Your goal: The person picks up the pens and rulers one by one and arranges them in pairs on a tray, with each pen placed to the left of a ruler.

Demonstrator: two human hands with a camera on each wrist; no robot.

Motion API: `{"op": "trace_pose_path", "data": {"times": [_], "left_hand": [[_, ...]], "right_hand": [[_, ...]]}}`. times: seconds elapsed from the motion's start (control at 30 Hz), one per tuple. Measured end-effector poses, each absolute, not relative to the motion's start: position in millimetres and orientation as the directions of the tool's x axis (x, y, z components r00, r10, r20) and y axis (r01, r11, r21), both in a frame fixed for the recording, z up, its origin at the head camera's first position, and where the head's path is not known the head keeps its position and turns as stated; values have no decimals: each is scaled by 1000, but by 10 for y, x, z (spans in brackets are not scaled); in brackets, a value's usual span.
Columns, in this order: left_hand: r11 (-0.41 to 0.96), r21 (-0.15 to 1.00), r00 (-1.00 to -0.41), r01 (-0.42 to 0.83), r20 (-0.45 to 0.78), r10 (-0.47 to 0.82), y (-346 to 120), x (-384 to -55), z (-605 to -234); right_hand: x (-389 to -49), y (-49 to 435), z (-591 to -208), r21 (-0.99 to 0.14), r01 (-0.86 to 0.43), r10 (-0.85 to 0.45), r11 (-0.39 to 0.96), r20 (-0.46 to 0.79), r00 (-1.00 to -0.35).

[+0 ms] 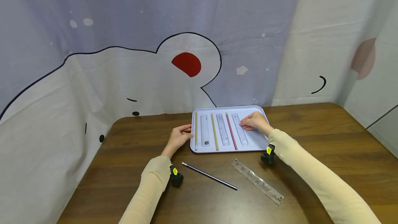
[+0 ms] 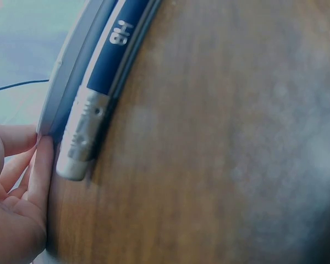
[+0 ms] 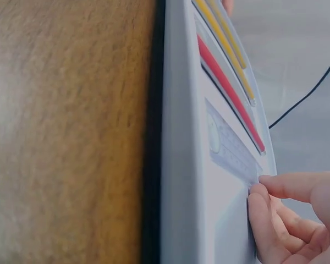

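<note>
A white tray (image 1: 257, 141) lies at the table's far edge, with pencils and clear rulers set in alternating upright rows. My left hand (image 1: 178, 137) pinches the tray's left rim between thumb and fingers, as the left wrist view also shows. Toward the tray's right side, my right hand (image 1: 256, 121) pinches the edge of the rightmost clear ruler (image 1: 240, 132), which lies on the tray. Left of that ruler are a red pencil (image 1: 231, 130), a second clear ruler (image 1: 222, 130), a yellow pencil (image 1: 214, 132), a third ruler (image 1: 205, 130) and another yellow pencil (image 1: 196, 130).
On the wooden table (image 1: 130, 182) in front of the tray lies a dark blue pencil (image 1: 209, 175), slanting. To its right is a clear stencil ruler (image 1: 257, 181) with cut-out shapes. A printed curtain (image 1: 124, 78) hangs behind the table.
</note>
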State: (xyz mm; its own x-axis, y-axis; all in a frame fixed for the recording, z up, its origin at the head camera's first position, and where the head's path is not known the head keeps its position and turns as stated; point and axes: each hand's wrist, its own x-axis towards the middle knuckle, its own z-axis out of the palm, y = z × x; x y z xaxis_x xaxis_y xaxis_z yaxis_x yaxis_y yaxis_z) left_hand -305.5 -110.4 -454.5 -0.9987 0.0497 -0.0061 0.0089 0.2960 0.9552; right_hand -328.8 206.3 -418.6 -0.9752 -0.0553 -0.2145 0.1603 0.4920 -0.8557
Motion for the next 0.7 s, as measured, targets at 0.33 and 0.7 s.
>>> {"op": "trace_pose_path", "data": {"times": [0.33, 0.7], "left_hand": [[311, 950, -999, 7, -8, 48, -1108, -3044, -4546], [300, 954, -999, 15, 0, 47, -1098, -3045, -4558]], "right_hand": [[-3252, 2060, -4157, -863, 209, -69, 459, -270, -961], [-3201, 2051, -4145, -882, 196, -126, 428, -272, -954]]}}
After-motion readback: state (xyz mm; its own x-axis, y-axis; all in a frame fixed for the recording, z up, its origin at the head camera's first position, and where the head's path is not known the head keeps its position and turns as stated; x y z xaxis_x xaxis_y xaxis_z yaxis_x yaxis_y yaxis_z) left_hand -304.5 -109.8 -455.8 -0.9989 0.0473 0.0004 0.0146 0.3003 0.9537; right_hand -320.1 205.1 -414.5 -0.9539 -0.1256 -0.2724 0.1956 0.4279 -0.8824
